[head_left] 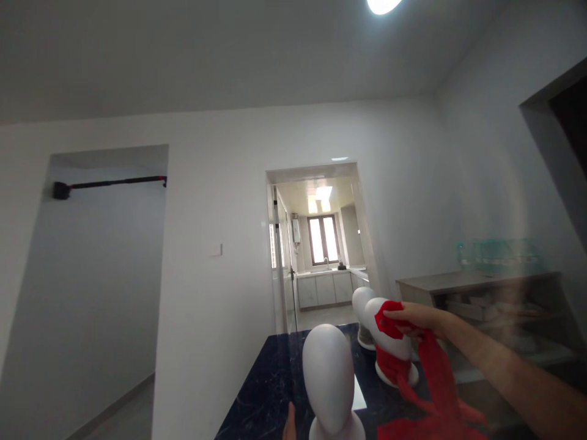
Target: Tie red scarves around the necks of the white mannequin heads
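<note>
My right hand (415, 318) reaches in from the right, its fingers pinched on a red cloth (438, 373). One end of the cloth lies against the face of a white mannequin head (378, 308). More red fabric wraps round that head's neck, and long strips trail down to the lower right. Only a sliver of my left hand (290, 423) shows at the bottom edge; its fingers are mostly out of frame. Just right of it stands a bare white mannequin head (329, 379), upright and nearest to me. Another white mannequin head (362, 299) is partly hidden behind the one with red fabric.
The heads stand on a dark blue marbled table (257, 379), with a white sheet (359, 396) behind the nearest one. At the right is a shelf unit (415, 284) with greenish clear containers (504, 255) on top. A doorway (316, 171) opens to a kitchen beyond.
</note>
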{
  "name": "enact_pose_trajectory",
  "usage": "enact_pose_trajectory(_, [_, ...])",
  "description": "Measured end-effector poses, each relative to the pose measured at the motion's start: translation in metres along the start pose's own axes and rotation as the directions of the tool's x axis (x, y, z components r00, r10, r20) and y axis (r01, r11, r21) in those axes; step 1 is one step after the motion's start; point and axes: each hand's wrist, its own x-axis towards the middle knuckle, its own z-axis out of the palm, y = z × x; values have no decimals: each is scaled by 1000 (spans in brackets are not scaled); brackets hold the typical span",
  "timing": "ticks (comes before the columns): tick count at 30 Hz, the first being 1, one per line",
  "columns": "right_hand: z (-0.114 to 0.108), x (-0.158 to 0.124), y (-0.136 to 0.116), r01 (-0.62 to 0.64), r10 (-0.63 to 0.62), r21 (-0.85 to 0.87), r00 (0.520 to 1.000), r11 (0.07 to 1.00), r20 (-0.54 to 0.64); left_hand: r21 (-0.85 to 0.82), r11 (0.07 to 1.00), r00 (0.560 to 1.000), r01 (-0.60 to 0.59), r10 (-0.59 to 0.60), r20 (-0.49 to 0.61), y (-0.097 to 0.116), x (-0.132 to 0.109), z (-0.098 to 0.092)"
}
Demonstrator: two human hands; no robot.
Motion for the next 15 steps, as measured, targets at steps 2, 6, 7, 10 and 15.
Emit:
enact_pose_trajectory(2, [15,-3,-6,-44,40,28,991,999,125,-37,997,995,-72,69,-74,7,-4,-25])
enact_pose_trajectory(6, [51,-1,-20,-46,32,47,964,998,263,-306,910,960,-281,266,-92,68,-9,-51])
enact_pose_trajectory(7, [59,1,-23,-26,20,21,964,999,266,-375,887,957,-268,289,-2,90,-10,-51])
enact_pose_trajectory(10, [82,7,-34,36,-30,-18,958,999,285,-562,821,932,-100,274,235,149,-10,-42])
enact_pose_trajectory(15, [102,12,-51,86,-88,21,923,996,376,-667,722,750,185,334,570,185,-15,-28])
